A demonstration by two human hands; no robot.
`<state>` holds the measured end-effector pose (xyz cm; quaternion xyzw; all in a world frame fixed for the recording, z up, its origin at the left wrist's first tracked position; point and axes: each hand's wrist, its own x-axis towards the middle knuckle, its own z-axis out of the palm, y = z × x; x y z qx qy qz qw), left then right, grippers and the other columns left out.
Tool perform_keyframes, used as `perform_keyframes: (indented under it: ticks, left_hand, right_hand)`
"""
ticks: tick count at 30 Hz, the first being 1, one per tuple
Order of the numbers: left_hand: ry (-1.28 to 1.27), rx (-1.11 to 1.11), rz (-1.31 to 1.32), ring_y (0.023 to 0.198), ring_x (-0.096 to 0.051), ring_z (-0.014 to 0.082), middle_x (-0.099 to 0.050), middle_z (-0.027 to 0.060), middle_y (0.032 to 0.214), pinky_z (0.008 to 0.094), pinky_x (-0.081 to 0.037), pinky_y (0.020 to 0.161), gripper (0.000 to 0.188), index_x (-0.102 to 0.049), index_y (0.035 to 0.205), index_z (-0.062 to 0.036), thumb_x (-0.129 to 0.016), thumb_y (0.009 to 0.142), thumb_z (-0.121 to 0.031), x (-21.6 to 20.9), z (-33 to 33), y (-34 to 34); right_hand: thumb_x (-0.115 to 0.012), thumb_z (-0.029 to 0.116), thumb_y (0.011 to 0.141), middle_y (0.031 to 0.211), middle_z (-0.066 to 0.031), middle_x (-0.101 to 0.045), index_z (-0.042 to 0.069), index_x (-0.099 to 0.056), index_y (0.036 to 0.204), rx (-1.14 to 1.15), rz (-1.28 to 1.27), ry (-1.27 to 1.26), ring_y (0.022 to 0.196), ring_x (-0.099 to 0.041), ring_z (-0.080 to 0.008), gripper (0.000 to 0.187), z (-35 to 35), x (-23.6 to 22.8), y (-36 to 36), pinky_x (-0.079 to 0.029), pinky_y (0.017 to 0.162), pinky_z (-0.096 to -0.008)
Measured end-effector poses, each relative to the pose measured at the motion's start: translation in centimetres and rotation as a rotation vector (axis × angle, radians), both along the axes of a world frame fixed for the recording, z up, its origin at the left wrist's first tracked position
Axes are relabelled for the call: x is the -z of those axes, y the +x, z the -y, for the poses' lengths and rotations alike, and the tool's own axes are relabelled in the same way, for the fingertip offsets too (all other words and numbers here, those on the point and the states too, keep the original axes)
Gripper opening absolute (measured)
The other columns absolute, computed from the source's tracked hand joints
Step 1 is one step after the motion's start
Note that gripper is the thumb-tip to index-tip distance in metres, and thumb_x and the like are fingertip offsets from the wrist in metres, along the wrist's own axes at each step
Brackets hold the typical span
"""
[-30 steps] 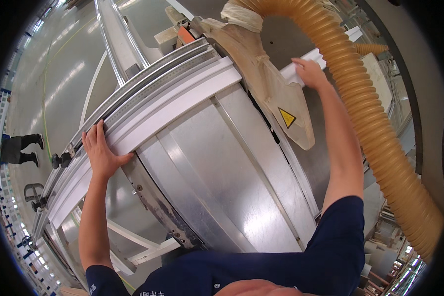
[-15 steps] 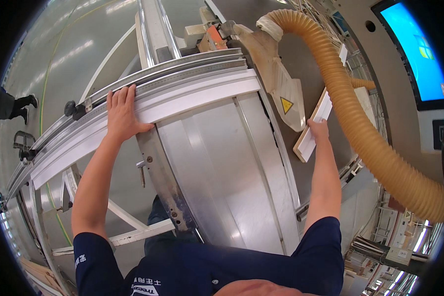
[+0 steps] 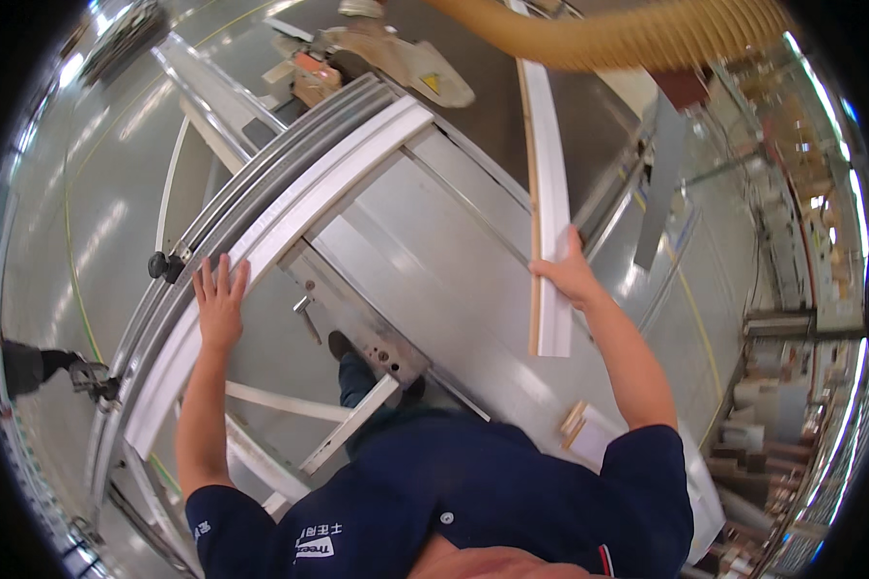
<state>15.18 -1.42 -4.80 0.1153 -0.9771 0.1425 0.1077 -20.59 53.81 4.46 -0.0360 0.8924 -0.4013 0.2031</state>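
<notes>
My left hand [image 3: 220, 314] lies with its fingers stretched and apart on a long white profiled strip [image 3: 343, 174]. That strip rests along the metal fence [image 3: 290, 159] of a sliding table saw. My right hand [image 3: 572, 277] is closed around the near part of a second white strip [image 3: 548, 145], thumb on its left edge and fingers at the right. This second strip has a bare wood-coloured edge and reaches from over the table's right part toward the far side. Between the hands spreads the bare metal sliding table [image 3: 406, 261].
A clear blade guard [image 3: 420, 72] with a yellow warning sign stands at the far side. A tan ribbed hose [image 3: 628, 34] crosses the top right. A metal bracket with a lever [image 3: 304, 307] sits left of the table. A light-coloured piece [image 3: 594, 429] lies near my right arm.
My view has turned to the right. My right hand has drawn the second strip back from beside the blade guard, nearer to me. My left hand has moved left along the first strip.
</notes>
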Motion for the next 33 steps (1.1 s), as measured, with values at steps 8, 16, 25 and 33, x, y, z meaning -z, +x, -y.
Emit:
perform_keyframes:
  ticks: [8, 16, 25, 33]
  left_hand:
    - [0.272, -0.046, 0.231, 0.149, -0.035, 0.045, -0.032, 0.0181, 0.167, 0.0563, -0.028, 0.121, 0.089, -0.045, 0.158, -0.0242, -0.076, 0.076, -0.012, -2.9, -16.5, 10.3]
    - [2.504, -0.293, -0.655, 0.141, -0.051, 0.032, -0.052, 0.0167, 0.151, 0.0478, -0.043, 0.117, 0.087, -0.042, 0.15, -0.004, -0.089, 0.082, -0.031, -8.9, -24.4, 12.5]
    - [1.923, -0.869, -1.232, 0.111, -0.069, 0.0246, -0.07, 0.0111, 0.127, 0.0382, -0.058, 0.095, 0.046, -0.059, 0.134, 0.0005, -0.066, 0.104, -0.034, -4.7, -8.9, 23.9]
    - [1.92, -0.978, -1.381, 0.124, -0.064, 0.0334, -0.063, 0.019, 0.139, 0.0455, -0.054, 0.11, 0.052, -0.055, 0.141, 0.0007, -0.059, 0.107, -0.038, 2.0, 4.8, 33.2]
  right_hand:
    - [-0.094, 0.039, 0.076, 0.148, -0.0248, -0.049, -0.004, -0.018, 0.159, 0.199, 0.29, -0.557, 0.134, -0.053, -0.0327, 0.12, 4.6, 1.0, 10.8, -0.044, 0.113, -0.0466]
    - [-0.09, 0.042, 0.082, 0.119, -0.0185, -0.069, -0.007, -0.056, 0.13, 0.348, 0.51, -0.963, 0.105, -0.069, -0.0269, 0.076, 22.6, 1.6, 24.0, -0.056, 0.09, -0.0395]
    - [-0.076, 0.029, 0.093, 0.099, -0.0128, -0.07, 0.001, -0.063, 0.112, -0.445, 0.641, -0.577, 0.087, -0.067, -0.0227, 0.036, 31.3, 3.7, 30.5, -0.055, 0.072, -0.039]
    - [-0.081, 0.04, 0.078, 0.121, -0.022, -0.064, 0.001, -0.07, 0.108, -0.728, -0.993, -0.245, 0.119, -0.053, -0.0424, 0.05, 36.9, 8.9, 14.5, -0.042, 0.105, -0.053]
